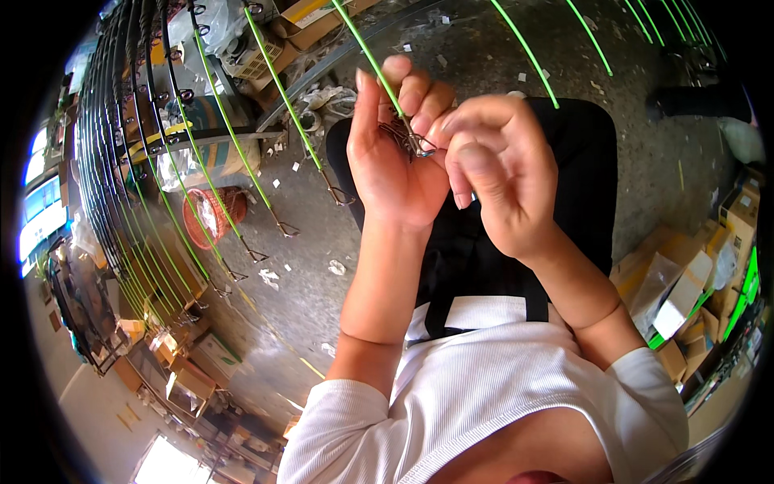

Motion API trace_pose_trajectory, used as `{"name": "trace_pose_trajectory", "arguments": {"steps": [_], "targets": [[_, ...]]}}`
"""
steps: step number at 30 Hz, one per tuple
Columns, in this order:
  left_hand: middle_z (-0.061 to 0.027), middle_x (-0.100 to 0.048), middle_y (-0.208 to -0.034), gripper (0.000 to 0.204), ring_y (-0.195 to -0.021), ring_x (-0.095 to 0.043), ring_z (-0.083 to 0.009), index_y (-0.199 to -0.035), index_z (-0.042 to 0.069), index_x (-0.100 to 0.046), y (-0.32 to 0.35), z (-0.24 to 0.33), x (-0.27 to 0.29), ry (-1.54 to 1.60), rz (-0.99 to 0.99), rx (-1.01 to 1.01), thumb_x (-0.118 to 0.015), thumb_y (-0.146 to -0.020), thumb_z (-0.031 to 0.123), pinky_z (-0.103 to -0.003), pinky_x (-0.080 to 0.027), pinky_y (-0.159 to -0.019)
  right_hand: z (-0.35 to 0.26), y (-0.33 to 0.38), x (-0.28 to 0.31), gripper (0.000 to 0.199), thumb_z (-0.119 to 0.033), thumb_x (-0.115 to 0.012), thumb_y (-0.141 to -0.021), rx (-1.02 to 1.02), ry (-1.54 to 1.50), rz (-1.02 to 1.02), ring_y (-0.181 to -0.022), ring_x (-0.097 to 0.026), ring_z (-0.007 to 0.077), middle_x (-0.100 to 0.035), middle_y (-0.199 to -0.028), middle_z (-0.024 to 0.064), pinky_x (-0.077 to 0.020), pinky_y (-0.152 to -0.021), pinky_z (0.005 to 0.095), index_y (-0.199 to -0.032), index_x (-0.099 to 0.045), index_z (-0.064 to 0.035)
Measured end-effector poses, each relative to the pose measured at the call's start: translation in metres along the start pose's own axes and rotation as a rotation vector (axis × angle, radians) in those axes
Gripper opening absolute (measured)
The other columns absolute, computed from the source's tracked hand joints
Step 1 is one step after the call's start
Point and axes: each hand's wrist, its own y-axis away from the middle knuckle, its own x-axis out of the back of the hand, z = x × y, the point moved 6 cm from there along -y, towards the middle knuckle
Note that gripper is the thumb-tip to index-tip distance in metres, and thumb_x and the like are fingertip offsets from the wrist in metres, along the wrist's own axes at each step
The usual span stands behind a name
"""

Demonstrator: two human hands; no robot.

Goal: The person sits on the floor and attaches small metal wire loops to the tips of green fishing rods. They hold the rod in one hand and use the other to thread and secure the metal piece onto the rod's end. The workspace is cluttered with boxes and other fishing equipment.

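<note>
Overhead, left hand (395, 157) pinches green rod (372, 60) steady near its tip; right hand (500, 173) fingers grasp the metal guide ring (421, 145) there, aligning it.

a grey concrete floor (403, 258) runs through the middle of the room, littered with small white paper scraps (336, 267). a red woven basket (211, 216) stands on it near a rack of fishing rods (153, 185), dark ones and bright green ones, fanned out along the left side. cardboard boxes (685, 290) are heaped at the right, and more boxes (310, 14) lie at the top. bright windows (36, 218) glow at the far left, and another patch of daylight (165, 466) shows at the lower left.
</note>
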Motion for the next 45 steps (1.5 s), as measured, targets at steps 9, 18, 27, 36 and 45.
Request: {"name": "trace_pose_trajectory", "arguments": {"steps": [9, 18, 27, 36, 45], "targets": [[-0.0069, -0.051, -0.090, 0.029, -0.085, -0.048, -0.0189, -0.097, 0.005, -0.055, 0.018, -0.021, 0.021, -0.027, 0.132, 0.005, -0.043, -0.096, 0.031, -0.030, -0.043, -0.079, 0.002, 0.014, 0.008, 0.022, 0.004, -0.070, -0.068, 0.186, 0.490, -0.156, -0.065, -0.058, 0.0175, -0.055, -0.075, 0.0061, -0.0483, -0.059, 0.0274, -0.088, -0.065, -0.0017], [-0.0056, -0.053, -0.094, 0.024, -0.091, -0.052, -0.0193, -0.097, 0.008, -0.055, 0.027, -0.042, 0.022, -0.034, 0.187, 0.114, -0.045, -0.096, 0.030, -0.032, -0.045, -0.082, -0.009, 0.019, 0.015, 0.019, 0.006, -0.066, -0.067, 0.204, 0.611, -0.124, -0.062, -0.057, 0.0171, -0.054, -0.076, 0.0057, -0.0485, -0.058, 0.0275, -0.082, -0.063, -0.0038], [-0.0046, -0.055, -0.091, 0.021, -0.090, -0.053, -0.0188, -0.092, 0.010, -0.055, 0.021, -0.052, 0.019, 0.149, 0.137, 0.177, -0.044, -0.096, 0.027, -0.032, -0.047, -0.079, -0.001, 0.019, 0.030, 0.018, 0.000, -0.066, -0.071, 0.114, 0.408, -0.089, -0.085, -0.065, 0.0239, -0.062, -0.091, 0.0080, -0.0535, -0.067, 0.0310, -0.088, -0.064, -0.0063], [-0.0007, -0.049, -0.080, 0.012, -0.074, -0.045, -0.0133, -0.097, 0.009, -0.054, 0.008, -0.047, 0.022, 0.122, 0.230, 0.099, -0.048, -0.095, 0.019, -0.026, -0.043, -0.069, 0.007, 0.022, 0.049, 0.027, 0.006, -0.066, -0.072, -0.081, 0.160, -0.049, -0.073, -0.064, 0.0175, -0.063, -0.090, 0.0093, -0.0526, -0.062, 0.0250, -0.099, -0.066, -0.0015], [0.0053, -0.037, -0.068, 0.031, -0.055, -0.028, -0.0060, -0.097, 0.009, -0.057, -0.016, -0.059, -0.012, -0.096, 0.045, 0.169, -0.052, -0.092, 0.039, -0.019, -0.026, -0.046, 0.006, 0.023, 0.063, 0.015, -0.008, -0.067, -0.082, -0.170, -0.153, 0.046, -0.058, -0.058, 0.0068, -0.059, -0.070, 0.0055, -0.0455, -0.052, 0.0205, -0.080, -0.055, 0.0010]]}}
